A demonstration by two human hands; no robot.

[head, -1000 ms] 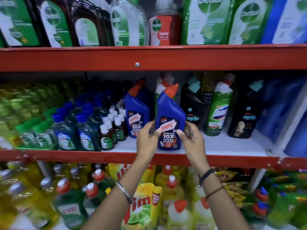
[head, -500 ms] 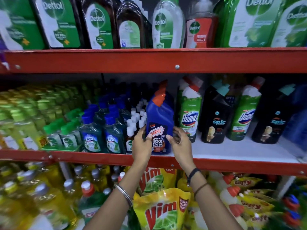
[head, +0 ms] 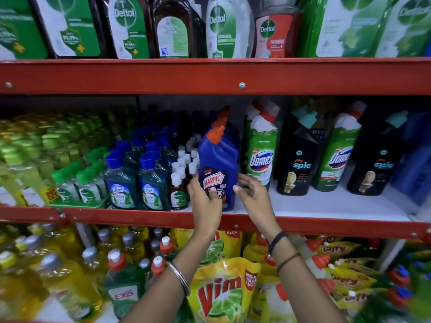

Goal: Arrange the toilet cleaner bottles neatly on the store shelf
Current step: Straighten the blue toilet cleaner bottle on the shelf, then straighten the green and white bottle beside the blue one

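Note:
A blue Harpic toilet cleaner bottle (head: pixel 219 159) with an orange cap stands upright at the front of the white middle shelf (head: pixel 326 206). A second Harpic bottle (head: pixel 224 113) stands right behind it, mostly hidden. My left hand (head: pixel 205 201) holds the front bottle low on its left side, thumb across the label. My right hand (head: pixel 254 197) hovers just right of the bottle, fingers spread, holding nothing. To the right stand green Domex bottles (head: pixel 261 157) and black Spic bottles (head: pixel 299 159) in a row.
Small brown Dettol bottles (head: pixel 178 192) and blue-capped Lizol bottles (head: pixel 121 180) crowd the shelf left of the Harpic. Large Dettol bottles (head: pixel 126 26) fill the upper shelf. Vim pouches (head: pixel 224 290) and dish-liquid bottles sit below the red shelf edge (head: pixel 303 226).
The Harpic bottle has moved left, away from the Domex and up against the small Dettol bottles. My right hand has come off it and opened.

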